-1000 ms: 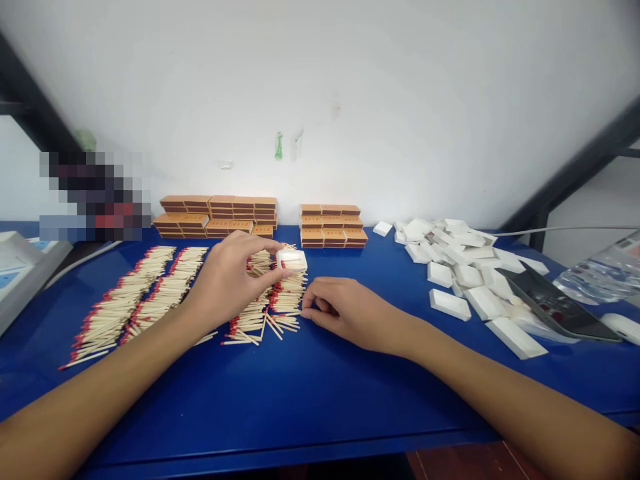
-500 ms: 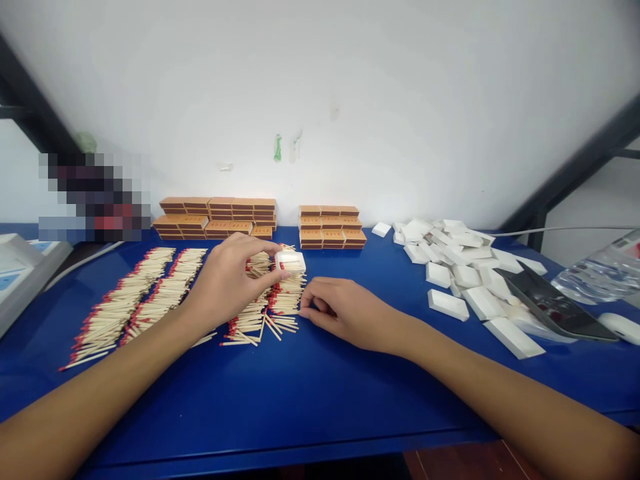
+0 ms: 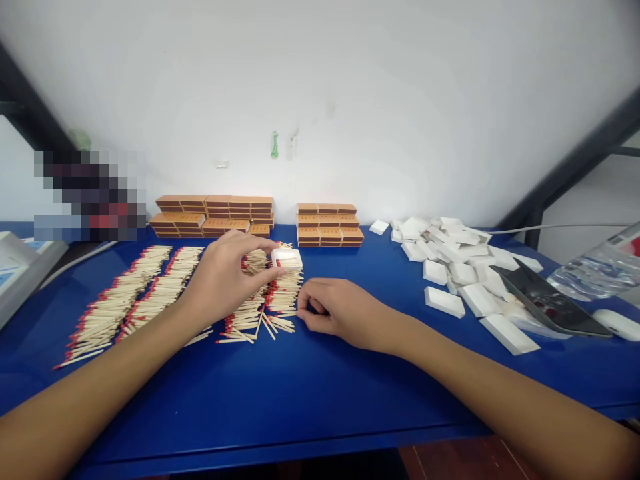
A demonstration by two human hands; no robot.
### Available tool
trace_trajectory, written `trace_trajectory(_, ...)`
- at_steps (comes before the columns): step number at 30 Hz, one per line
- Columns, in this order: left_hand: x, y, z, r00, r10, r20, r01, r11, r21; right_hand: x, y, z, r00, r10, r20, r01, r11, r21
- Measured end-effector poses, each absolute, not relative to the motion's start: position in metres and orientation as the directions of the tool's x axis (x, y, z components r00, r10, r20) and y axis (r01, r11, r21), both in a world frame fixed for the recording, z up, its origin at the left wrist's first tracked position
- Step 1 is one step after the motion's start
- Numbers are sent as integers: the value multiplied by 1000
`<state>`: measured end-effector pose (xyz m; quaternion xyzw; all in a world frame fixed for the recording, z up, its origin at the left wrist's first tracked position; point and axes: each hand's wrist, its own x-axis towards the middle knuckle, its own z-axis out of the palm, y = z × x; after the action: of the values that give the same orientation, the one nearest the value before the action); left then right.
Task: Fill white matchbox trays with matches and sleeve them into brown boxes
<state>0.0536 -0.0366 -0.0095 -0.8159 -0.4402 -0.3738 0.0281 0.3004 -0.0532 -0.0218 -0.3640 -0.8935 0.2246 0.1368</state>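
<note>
My left hand (image 3: 225, 270) is closed, thumb and fingers pinching the left side of a small white matchbox tray (image 3: 294, 255). A few matches lie inside the tray. It is held over the rightmost row of loose matches (image 3: 283, 292). My right hand (image 3: 340, 310) has its fingers curled with thumb and index finger together, right at the lower right side of that row. Whatever is between those fingertips, if anything, is too small to make out. Partly behind my left hand lies another row of red-tipped matches (image 3: 245, 317).
Two more match rows (image 3: 110, 300) lie at the left. Orange-brown matchboxes (image 3: 213, 217) are stacked along the wall, with a second stack (image 3: 329, 227) beside them. White trays (image 3: 463, 273) are heaped at the right, near a phone (image 3: 555, 303), a mouse (image 3: 616, 324) and a clear bottle (image 3: 595, 270).
The view has shifted slightly. Both hands keep nearly the same pose and place, my left hand still pinching the tray above the matches.
</note>
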Motion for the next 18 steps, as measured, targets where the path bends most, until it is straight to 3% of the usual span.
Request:
trace_trajectory(3, 52, -35, -10, 333, 695, 638, 743, -610, 277, 303, -52, -21, -700, 709, 84, 578, 632, -517)
trace_trajectory(10, 52, -35, -10, 345, 708, 617, 724, -619, 305, 320, -40, -12, -589, 747, 307, 558, 651, -515)
trace_trajectory(18, 62, -45, -6, 441, 672, 595, 614, -710, 346, 323, -36, -12, -501, 760, 415, 591, 650, -478)
